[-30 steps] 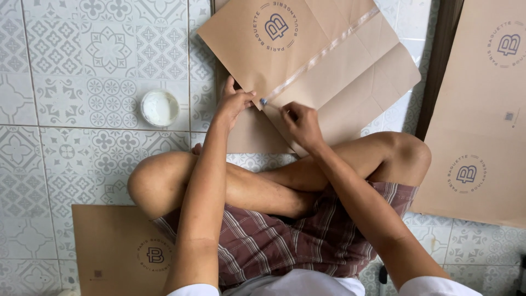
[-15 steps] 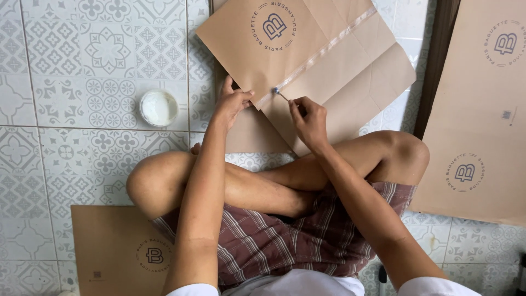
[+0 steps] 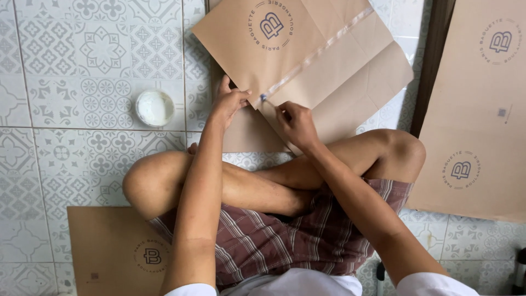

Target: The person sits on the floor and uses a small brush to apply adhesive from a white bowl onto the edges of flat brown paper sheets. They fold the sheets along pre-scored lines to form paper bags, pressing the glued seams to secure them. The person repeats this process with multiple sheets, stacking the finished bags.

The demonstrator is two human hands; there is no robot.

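A large brown kraft paper sheet (image 3: 307, 55) with a shiny glued strip lies on the patterned tile floor (image 3: 66, 66), directly ahead of the seated person; its long fold runs diagonally from near-left to far-right. The left hand (image 3: 227, 101) pins the sheet's near corner, fingers pressed flat. The right hand (image 3: 293, 120), equally close, pinches a small blue-tipped applicator (image 3: 263, 98) pointing at that corner; a small round white pot (image 3: 155, 107) sits well apart, left.

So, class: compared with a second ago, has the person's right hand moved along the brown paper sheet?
Yes. The right hand has slid a little toward the person, away from the glossy strip, while the white dish on the tiled floor keeps its place.
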